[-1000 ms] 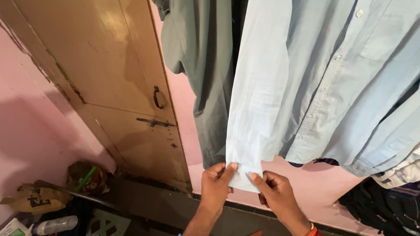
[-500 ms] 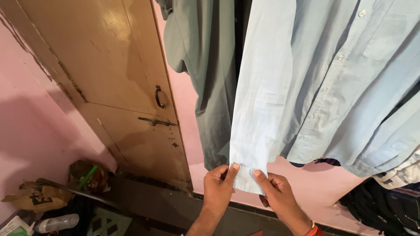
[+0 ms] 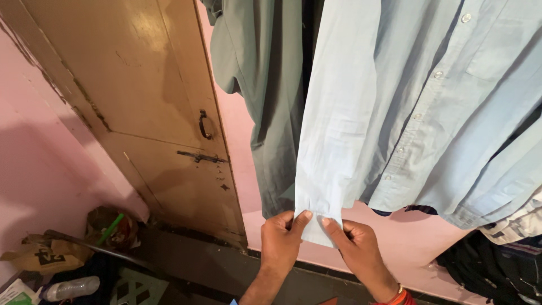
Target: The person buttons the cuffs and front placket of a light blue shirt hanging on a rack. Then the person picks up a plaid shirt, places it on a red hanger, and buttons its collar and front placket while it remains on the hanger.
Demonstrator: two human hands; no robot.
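Down at eight o'clock, against the pink wall [image 3: 39, 152], lie a crumpled brown paper bag [image 3: 42, 257], a clear plastic bottle [image 3: 68, 288] on its side and a bundle with a green stick [image 3: 110, 229] poking out of it. Above them, toward ten o'clock, stands a worn wooden door [image 3: 141, 96] with a dark handle [image 3: 203, 125] and a sliding latch [image 3: 201, 157] near its right edge. Just past the door, at twelve o'clock, a grey-green garment [image 3: 265, 85] hangs down. Beside it hangs a light blue button-up shirt [image 3: 429, 96], its long sleeve [image 3: 333, 113] dropping straight to the centre of the view. At six o'clock the left hand [image 3: 280, 240] pinches the left edge of the sleeve's cuff [image 3: 317, 226], thumb in front and fingers curled behind the cloth. Right next to it, the right hand [image 3: 357, 248] clamps the cuff's right edge in the same way, thumb pressed on the fabric; a red band sits at that wrist. The two thumbs lie close together on the cuff. At four o'clock, below the shirt's hem, a dark bag [image 3: 497, 271] rests near the floor, with a patch of pale patterned cloth [image 3: 522, 223] just above it.
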